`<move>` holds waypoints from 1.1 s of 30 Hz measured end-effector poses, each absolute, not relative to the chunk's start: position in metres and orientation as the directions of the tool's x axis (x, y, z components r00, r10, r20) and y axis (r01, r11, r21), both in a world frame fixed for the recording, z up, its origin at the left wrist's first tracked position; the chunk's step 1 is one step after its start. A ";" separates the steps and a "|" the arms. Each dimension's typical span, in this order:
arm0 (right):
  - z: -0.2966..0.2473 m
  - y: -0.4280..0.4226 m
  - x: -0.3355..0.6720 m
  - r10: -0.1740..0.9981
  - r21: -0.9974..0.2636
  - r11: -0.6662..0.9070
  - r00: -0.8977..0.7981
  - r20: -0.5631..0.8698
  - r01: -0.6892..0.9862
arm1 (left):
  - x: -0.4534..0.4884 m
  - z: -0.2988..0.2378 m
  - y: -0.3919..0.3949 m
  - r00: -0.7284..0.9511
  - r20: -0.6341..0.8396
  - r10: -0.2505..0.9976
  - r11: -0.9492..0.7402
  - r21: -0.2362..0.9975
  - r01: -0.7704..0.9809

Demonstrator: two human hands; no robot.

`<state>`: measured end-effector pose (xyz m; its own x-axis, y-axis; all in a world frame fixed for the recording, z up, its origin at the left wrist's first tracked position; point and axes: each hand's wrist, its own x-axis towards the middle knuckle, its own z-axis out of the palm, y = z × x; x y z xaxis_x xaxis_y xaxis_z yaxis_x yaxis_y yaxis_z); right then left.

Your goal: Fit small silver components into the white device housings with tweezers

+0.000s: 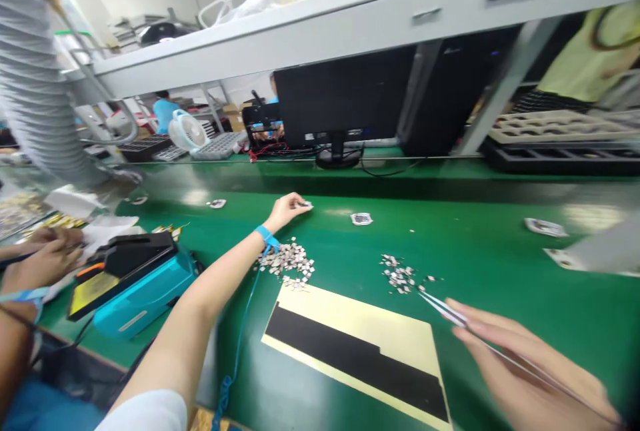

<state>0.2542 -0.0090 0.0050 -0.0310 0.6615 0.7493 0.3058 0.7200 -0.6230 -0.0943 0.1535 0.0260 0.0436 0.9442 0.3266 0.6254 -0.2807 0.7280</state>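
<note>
My left hand (pixel 286 211) reaches across the green bench mat (pixel 340 217), its fingertips pinched on a small silvery piece (pixel 303 205). A blue wrist strap (pixel 267 237) circles that wrist, and its cord hangs down toward the bench edge. My right hand (pixel 525 371) is shut on slim metal tweezers (pixel 465 317), whose tips point at a heap of small silvery pieces (pixel 400 274). A second heap (pixel 286 261) lies just beyond my left forearm. Between and below them lies a cream sheet with a black strip (pixel 355 351).
A co-worker's hands (pixel 47 257) work at the left beside a teal and black device (pixel 143 287). Small flat packets (pixel 361 219) lie on the mat. Behind stand a monitor (pixel 340 101), a white fan (pixel 187 131), and dark trays (pixel 563 157) under a white shelf (pixel 300 31).
</note>
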 end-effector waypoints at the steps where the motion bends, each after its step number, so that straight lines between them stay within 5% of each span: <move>1: 0.012 -0.011 0.248 0.607 -0.540 0.745 -0.063 0.792 0.391 | -0.101 0.020 0.159 0.040 0.294 0.955 -0.249 0.720 0.648; 4: 0.023 -0.008 0.243 0.465 -0.319 0.797 -0.184 0.866 0.513 | -0.116 0.013 0.171 0.036 0.235 0.971 -0.190 0.675 0.713; 8: 0.027 -0.002 0.247 0.376 -0.206 0.843 -0.271 0.886 0.498 | -0.100 0.022 0.180 0.081 0.215 0.973 -0.194 0.579 0.792; 14: 0.040 -0.003 0.239 0.340 -0.209 0.878 -0.254 0.905 0.431 | -0.006 0.016 0.187 0.339 0.153 0.928 -0.368 0.499 0.785; 23: 0.037 0.000 0.239 0.357 -0.248 0.885 -0.233 0.905 0.393 | 0.024 0.021 0.187 0.351 0.161 0.923 -0.384 0.467 0.797; 28: 0.043 -0.008 0.243 0.540 -0.502 0.834 -0.151 0.828 0.229 | 0.033 0.053 0.122 0.432 0.208 0.878 -0.463 0.597 0.655; 33: 0.047 -0.010 0.247 0.812 -0.820 0.572 -0.151 0.564 0.009 | 0.050 0.030 0.031 0.504 0.283 0.816 -0.489 0.803 0.340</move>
